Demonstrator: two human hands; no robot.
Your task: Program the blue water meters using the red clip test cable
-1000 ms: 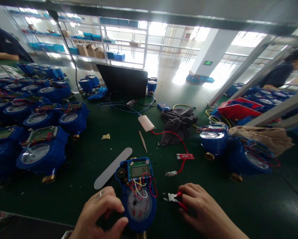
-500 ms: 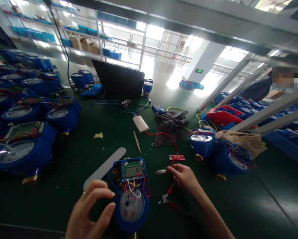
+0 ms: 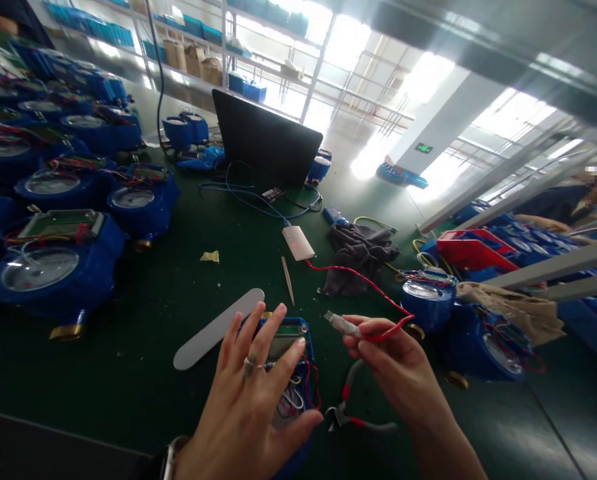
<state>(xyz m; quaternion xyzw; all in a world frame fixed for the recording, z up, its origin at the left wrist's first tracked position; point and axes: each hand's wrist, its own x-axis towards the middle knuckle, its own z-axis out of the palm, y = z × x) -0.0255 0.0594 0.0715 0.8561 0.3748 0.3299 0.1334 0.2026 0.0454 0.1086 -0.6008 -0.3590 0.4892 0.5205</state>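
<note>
My left hand (image 3: 258, 393), fingers spread, reaches over the blue water meter (image 3: 295, 400) and hides much of its display and dial. Whether the fingertips touch the meter is hard to tell. Between thumb and fingers my right hand (image 3: 393, 360) grips a pale connector (image 3: 345, 325) with bare pins, pointing left toward the meter. From it a red cable (image 3: 358, 272) runs to a small white box (image 3: 298, 243) showing a red light. Below the right hand lie cutting pliers (image 3: 342, 417) with their handles apart. A flat grey strip (image 3: 218, 330) rests left of the meter.
Tweezers (image 3: 287, 280) lie beyond the meter, near a dark cloth (image 3: 356, 257). A black laptop (image 3: 268, 140) stands at the back. Many blue meters (image 3: 53, 260) crowd the left; more (image 3: 428, 297) stand right, beside a beige cloth (image 3: 513, 310). A person is at far right.
My left hand has moved right from beside the meter to over it, fingers spreading. My right hand has lifted the connector, its pins now showing. The view has shifted slightly.
</note>
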